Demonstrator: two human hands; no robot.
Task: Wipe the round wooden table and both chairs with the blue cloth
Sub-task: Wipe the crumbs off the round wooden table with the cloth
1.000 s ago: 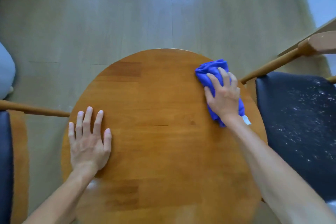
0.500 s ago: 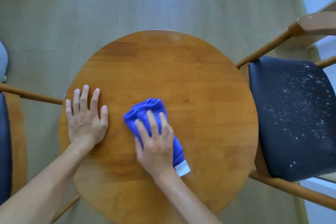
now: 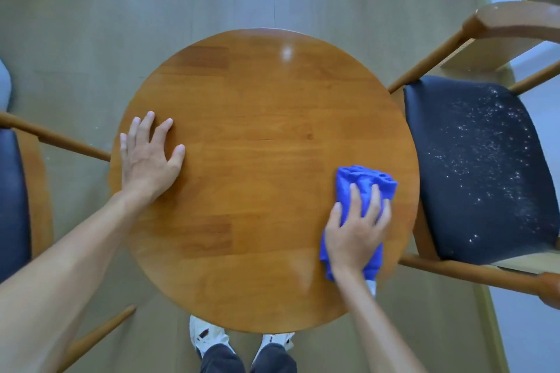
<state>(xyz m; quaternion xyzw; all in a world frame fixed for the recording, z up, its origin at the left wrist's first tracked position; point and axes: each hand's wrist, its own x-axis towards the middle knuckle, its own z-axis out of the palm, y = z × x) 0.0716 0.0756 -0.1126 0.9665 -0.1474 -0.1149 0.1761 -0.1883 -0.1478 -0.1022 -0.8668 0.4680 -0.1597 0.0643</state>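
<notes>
Pale wood floor (image 3: pixel 91 24) fills the view from above, and I'm looking straight down at it. On it stands the table (image 3: pixel 260 118), round, warm brown, with a bright glint near its far edge. 2 chairs flank it. My right chair (image 3: pixel 481 166) sits just beside the table's rim, its dark seat dusted with white specks, wooden arms running along the near and far sides. My left chair (image 3: pixel 12 197) only shows a strip of dark seat and a wooden arm reaching to the table's left edge.

My left hand (image 3: pixel 148 157) lies flat on the table's left side, palm down, fingers straight and spread apart, holding nothing. My right hand (image 3: pixel 357 230) presses down on the cloth (image 3: pixel 366 182) near the table's right edge, fingers laid over the bunched blue fabric and slightly bent; the cloth sticks out beyond my fingertips and trails back under my wrist, where a small white tag shows. Cloth and table touch, close to the right chair's seat but not on it.

Below the table's near edge, 2 white shoes (image 3: pixel 209 333) peek out above dark trouser legs.
</notes>
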